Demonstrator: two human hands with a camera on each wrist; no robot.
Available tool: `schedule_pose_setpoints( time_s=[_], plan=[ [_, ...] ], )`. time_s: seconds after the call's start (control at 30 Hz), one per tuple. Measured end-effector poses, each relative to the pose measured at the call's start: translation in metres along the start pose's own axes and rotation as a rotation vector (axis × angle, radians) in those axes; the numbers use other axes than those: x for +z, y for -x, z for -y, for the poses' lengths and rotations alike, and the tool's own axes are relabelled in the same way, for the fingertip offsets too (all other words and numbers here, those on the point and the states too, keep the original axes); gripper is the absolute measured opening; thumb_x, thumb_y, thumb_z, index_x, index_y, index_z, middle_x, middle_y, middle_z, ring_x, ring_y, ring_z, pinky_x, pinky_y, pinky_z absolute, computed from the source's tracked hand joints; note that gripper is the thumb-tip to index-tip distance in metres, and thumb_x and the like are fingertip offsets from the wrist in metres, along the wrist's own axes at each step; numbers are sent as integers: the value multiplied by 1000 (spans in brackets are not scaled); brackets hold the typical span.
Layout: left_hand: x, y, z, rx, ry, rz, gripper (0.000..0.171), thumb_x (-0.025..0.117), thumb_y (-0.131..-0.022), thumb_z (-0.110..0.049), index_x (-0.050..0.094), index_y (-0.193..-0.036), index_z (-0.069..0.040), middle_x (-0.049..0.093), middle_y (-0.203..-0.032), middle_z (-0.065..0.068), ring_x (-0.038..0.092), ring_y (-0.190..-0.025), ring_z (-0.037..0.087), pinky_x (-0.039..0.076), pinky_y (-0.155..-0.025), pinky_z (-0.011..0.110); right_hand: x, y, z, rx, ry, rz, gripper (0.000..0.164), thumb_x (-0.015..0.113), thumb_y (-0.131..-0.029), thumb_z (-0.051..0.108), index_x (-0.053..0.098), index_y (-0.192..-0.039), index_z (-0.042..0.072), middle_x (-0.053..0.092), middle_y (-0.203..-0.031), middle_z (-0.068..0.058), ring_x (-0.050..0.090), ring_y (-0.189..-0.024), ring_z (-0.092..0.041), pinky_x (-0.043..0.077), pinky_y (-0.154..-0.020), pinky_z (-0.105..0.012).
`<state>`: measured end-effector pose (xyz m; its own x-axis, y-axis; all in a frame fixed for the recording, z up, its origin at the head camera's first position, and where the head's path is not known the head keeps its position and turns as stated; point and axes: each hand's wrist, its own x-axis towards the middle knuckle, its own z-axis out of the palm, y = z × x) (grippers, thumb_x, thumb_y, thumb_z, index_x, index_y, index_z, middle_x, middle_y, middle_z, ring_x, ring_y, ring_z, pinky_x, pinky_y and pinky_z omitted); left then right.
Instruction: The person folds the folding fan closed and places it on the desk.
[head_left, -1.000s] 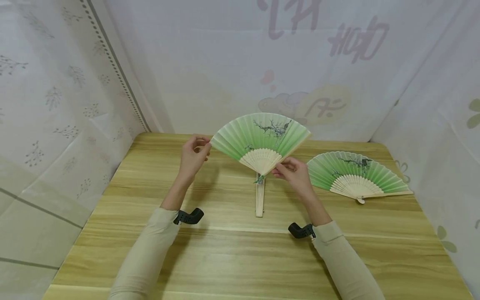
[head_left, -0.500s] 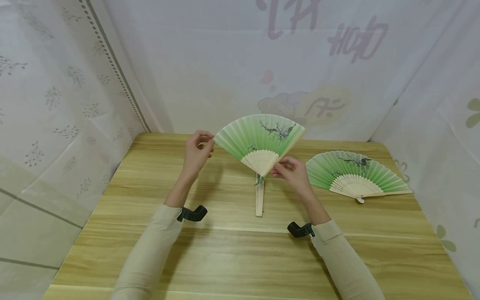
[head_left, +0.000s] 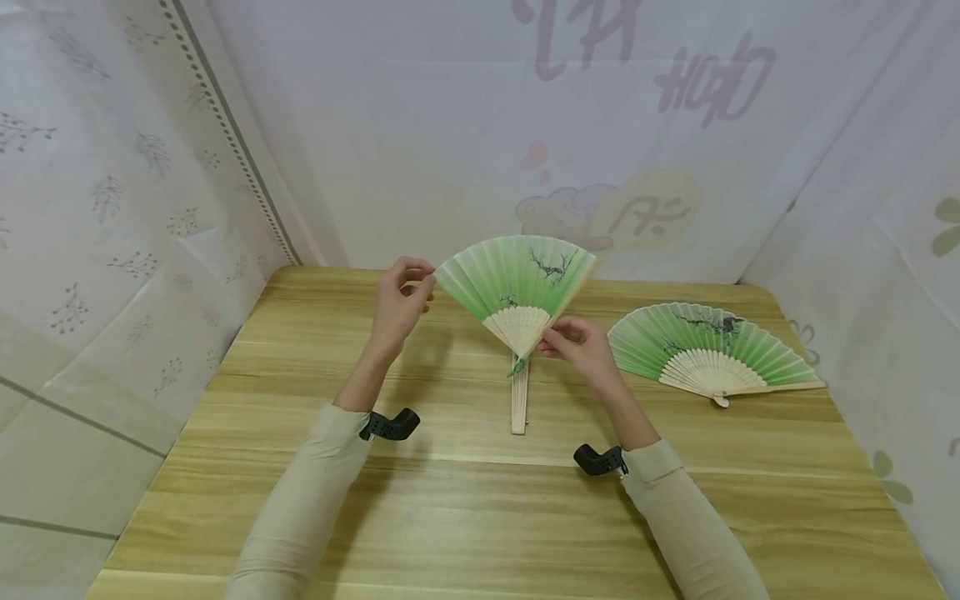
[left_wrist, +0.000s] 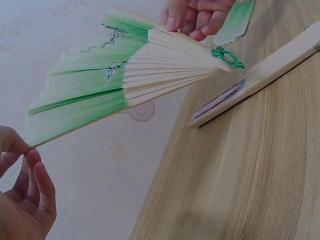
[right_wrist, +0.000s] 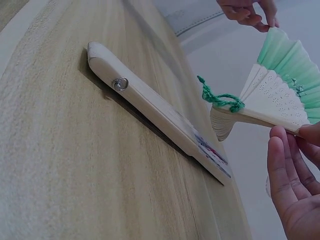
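A green folding fan with pale slats and a dark branch print is held up, partly spread, over the table. My left hand pinches its left outer tip between thumb and fingers, plain in the left wrist view at the fan's edge. Lower down, my right hand pinches the right guard stick near the slats. A knotted green cord hangs at the pivot. Below the held fan, a folded fan lies on the table, its upper part hidden in the head view; a metal rivet shows near its end.
A second green fan lies spread at the right of the wooden table. Printed cloth walls stand behind and at both sides. Each wrist carries a black camera mount.
The held fan has narrowed and come down slightly. My left hand has moved right and a little up in view with the fan's tip; my right hand has shifted slightly left.
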<state>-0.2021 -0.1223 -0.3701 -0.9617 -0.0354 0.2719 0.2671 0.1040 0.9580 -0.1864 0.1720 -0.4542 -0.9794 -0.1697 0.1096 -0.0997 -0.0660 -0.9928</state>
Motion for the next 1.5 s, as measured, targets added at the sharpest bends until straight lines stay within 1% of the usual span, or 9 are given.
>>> schedule_pose_setpoints(
  time_s=[0.13,0.37,0.57,0.8,0.87,0.97,1.17,1.27,1.5],
  plan=[
    [3,-1,-2,10,1,7,18,59,-98,5,59,-114,14,62,-103,25,59,-68,15,52,-60,26,0,0,0,7,3,3,18,66,-99,2,66,-106,-15,66,-96,-29,62,-97,-56,55,-86,-54],
    [7,-4,-5,32,2,14,17,58,-98,6,59,-113,14,62,-102,26,58,-68,15,51,-59,25,0,-1,1,15,12,19,19,67,-99,3,67,-106,-15,67,-96,-30,64,-96,-53,57,-84,-48],
    [10,-5,-8,31,-8,16,17,58,-98,6,60,-113,14,62,-103,28,58,-68,15,52,-59,25,2,-1,2,31,12,26,19,67,-99,3,67,-107,-14,67,-96,-28,63,-97,-53,56,-85,-50],
    [12,-18,16,27,-11,20,19,59,-99,3,61,-115,12,63,-106,25,58,-67,16,50,-57,24,4,-1,2,14,4,48,18,67,-98,1,66,-105,-15,66,-95,-30,66,-92,-48,57,-83,-50],
    [13,-20,19,31,-7,20,19,59,-99,1,62,-115,11,63,-106,23,59,-68,16,50,-56,23,5,-1,2,11,1,49,17,67,-98,1,66,-104,-16,67,-94,-30,67,-91,-47,57,-82,-48],
    [14,-22,20,37,-3,17,17,61,-99,0,63,-114,8,64,-104,19,59,-68,17,50,-57,22,5,-2,0,7,2,51,17,67,-98,0,66,-104,-16,67,-93,-30,67,-91,-48,58,-82,-48],
    [16,-23,22,51,3,6,12,61,-98,0,64,-109,3,64,-98,12,60,-68,18,51,-57,23,7,-2,-2,-4,19,65,15,67,-98,-1,67,-103,-15,68,-92,-28,65,-92,-52,55,-83,-55],
    [17,-22,21,50,4,15,12,61,-97,0,64,-109,2,64,-98,11,60,-68,19,51,-57,24,7,-2,-2,4,22,64,14,67,-98,-1,67,-102,-15,68,-91,-27,64,-92,-53,53,-84,-58],
    [19,-23,22,41,-7,26,12,62,-98,-1,65,-110,3,64,-99,13,60,-70,19,53,-60,31,8,-4,-3,19,40,63,15,68,-98,0,68,-103,-14,68,-91,-27,65,-91,-51,55,-83,-54]
  ],
)
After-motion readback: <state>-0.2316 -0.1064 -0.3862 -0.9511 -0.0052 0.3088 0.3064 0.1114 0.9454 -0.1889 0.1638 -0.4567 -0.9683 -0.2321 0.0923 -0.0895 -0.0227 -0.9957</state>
